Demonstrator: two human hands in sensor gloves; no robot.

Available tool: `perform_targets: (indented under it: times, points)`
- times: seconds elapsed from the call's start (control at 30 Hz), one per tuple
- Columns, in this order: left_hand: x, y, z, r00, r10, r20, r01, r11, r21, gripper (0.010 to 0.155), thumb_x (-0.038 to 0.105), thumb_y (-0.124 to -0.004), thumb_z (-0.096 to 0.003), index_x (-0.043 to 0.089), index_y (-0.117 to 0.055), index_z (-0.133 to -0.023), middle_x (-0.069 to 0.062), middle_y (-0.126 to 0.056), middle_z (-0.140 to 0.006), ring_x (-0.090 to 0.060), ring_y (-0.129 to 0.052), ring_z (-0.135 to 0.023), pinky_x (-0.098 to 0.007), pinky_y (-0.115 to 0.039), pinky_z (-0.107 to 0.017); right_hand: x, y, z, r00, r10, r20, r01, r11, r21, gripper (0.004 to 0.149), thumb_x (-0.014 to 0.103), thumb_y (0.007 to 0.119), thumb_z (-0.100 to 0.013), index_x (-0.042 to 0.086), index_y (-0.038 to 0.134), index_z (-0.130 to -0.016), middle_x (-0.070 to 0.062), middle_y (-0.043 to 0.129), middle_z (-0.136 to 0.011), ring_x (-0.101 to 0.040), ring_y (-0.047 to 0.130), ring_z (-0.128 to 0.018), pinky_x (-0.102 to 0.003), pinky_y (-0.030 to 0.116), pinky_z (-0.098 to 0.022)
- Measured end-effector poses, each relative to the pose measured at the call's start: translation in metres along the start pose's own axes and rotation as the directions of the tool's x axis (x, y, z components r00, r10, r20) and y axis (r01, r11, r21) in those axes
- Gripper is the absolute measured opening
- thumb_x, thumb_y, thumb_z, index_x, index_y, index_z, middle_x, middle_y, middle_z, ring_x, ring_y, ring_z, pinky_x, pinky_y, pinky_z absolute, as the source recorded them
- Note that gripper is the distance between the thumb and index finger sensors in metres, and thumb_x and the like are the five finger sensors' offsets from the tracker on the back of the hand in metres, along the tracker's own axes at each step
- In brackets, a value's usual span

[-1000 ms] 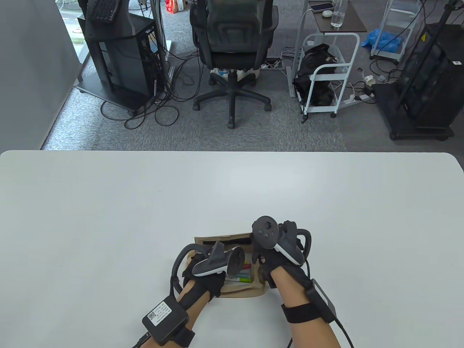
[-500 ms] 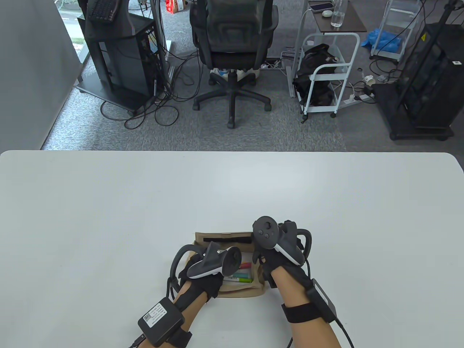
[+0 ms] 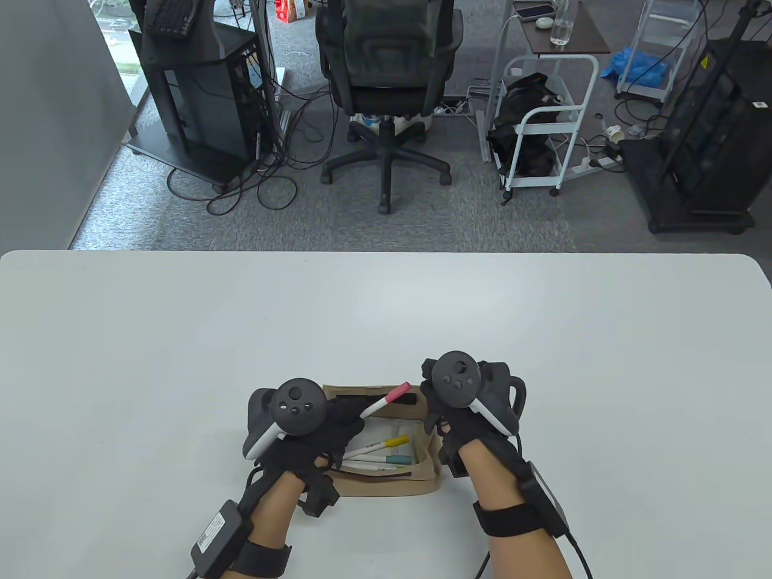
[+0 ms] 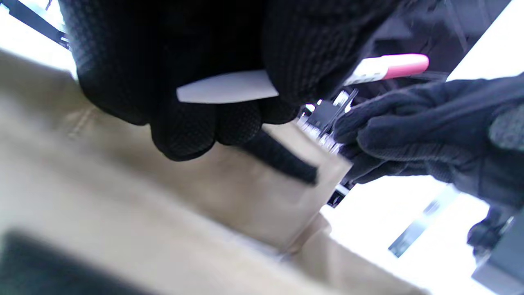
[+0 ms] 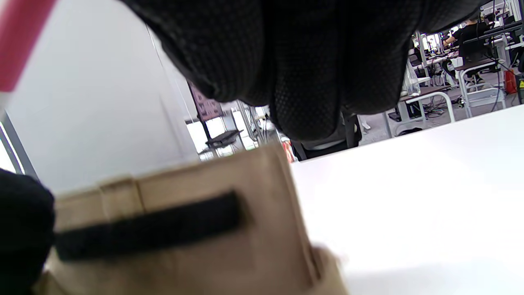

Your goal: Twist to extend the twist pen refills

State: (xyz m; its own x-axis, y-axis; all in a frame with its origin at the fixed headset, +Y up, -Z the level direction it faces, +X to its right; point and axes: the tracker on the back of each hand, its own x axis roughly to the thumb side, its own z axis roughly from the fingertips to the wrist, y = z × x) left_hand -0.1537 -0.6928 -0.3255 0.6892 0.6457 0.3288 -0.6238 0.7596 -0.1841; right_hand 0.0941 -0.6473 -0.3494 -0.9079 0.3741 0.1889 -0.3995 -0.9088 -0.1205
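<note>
Pink-capped pen (image 3: 386,400) held up over the tan pouch (image 3: 422,476)

Left hand (image 3: 325,431) has its fingers (image 4: 196,123) wrapped round the white barrel, pink end poking up and to the right, above the pouch's back flap. Right hand (image 3: 458,416) sits at the pouch's right edge, knuckles curled under in the wrist view, but I can't tell if it's actually gripping anything. Two more pens, one yellow-capped (image 3: 395,442) and one teal-capped (image 3: 398,460), lie inside the open pouch on the white table (image 3: 181,338).
</note>
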Motion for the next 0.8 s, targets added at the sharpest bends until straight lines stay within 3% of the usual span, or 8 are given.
perform_targets:
  times: [0.17, 0.33, 0.53, 0.7, 0.8]
  points:
    - [0.001, 0.006, 0.005, 0.946, 0.304, 0.113, -0.308, 0.951, 0.020, 0.049, 0.030, -0.087, -0.0418, 0.008, -0.093, -0.085, -0.019, -0.100, -0.081, -0.038, -0.111, -0.067, -0.052, -0.089, -0.048, 0.007, -0.037, 0.010, 0.973, -0.209, 0.100, 0.214, 0.976, -0.040, 0.050, 0.026, 0.088, -0.045, 0.003, 0.086, -0.089, -0.021, 0.098, -0.080, -0.047, 0.088, -0.075, -0.071, 0.061, -0.061]
    - [0.000, 0.004, 0.004, 0.852, 0.495, 0.170, -0.495, 0.868, -0.043, 0.049, 0.030, -0.087, -0.0423, 0.009, -0.092, -0.086, -0.019, -0.099, -0.083, -0.038, -0.109, -0.069, -0.052, -0.088, -0.050, 0.012, -0.056, 0.017, 0.837, -0.501, 0.222, 0.498, 0.864, 0.072, 0.053, 0.025, 0.087, -0.046, 0.001, 0.082, -0.093, -0.023, 0.094, -0.086, -0.049, 0.083, -0.079, -0.072, 0.061, -0.062]
    - [-0.001, -0.003, 0.002, 0.754, 0.625, 0.202, -0.605, 0.781, -0.155, 0.049, 0.029, -0.085, -0.0431, 0.010, -0.092, -0.087, -0.018, -0.097, -0.085, -0.039, -0.108, -0.072, -0.052, -0.087, -0.052, 0.016, -0.050, 0.015, 0.611, -0.749, 0.256, 0.689, 0.662, 0.294, 0.058, 0.024, 0.082, -0.049, 0.000, 0.071, -0.100, -0.027, 0.083, -0.096, -0.052, 0.073, -0.086, -0.073, 0.057, -0.063]
    - [0.001, -0.010, 0.001, 0.726, 0.654, 0.210, -0.614, 0.755, -0.231, 0.049, 0.029, -0.084, -0.0436, 0.011, -0.091, -0.088, -0.018, -0.096, -0.086, -0.039, -0.107, -0.074, -0.052, -0.086, -0.054, 0.022, -0.038, 0.013, 0.447, -0.864, 0.231, 0.733, 0.502, 0.459, 0.061, 0.023, 0.079, -0.050, 0.000, 0.064, -0.104, -0.027, 0.075, -0.102, -0.053, 0.065, -0.092, -0.075, 0.054, -0.065]
    - [0.004, -0.015, 0.000, 0.701, 0.683, 0.208, -0.623, 0.727, -0.289, 0.049, 0.028, -0.083, -0.0439, 0.010, -0.091, -0.088, -0.018, -0.096, -0.087, -0.039, -0.106, -0.075, -0.052, -0.085, -0.054, 0.026, -0.029, 0.012, 0.381, -0.902, 0.203, 0.743, 0.430, 0.513, 0.059, 0.020, 0.078, -0.050, -0.001, 0.064, -0.104, -0.027, 0.075, -0.102, -0.052, 0.064, -0.093, -0.075, 0.053, -0.065]
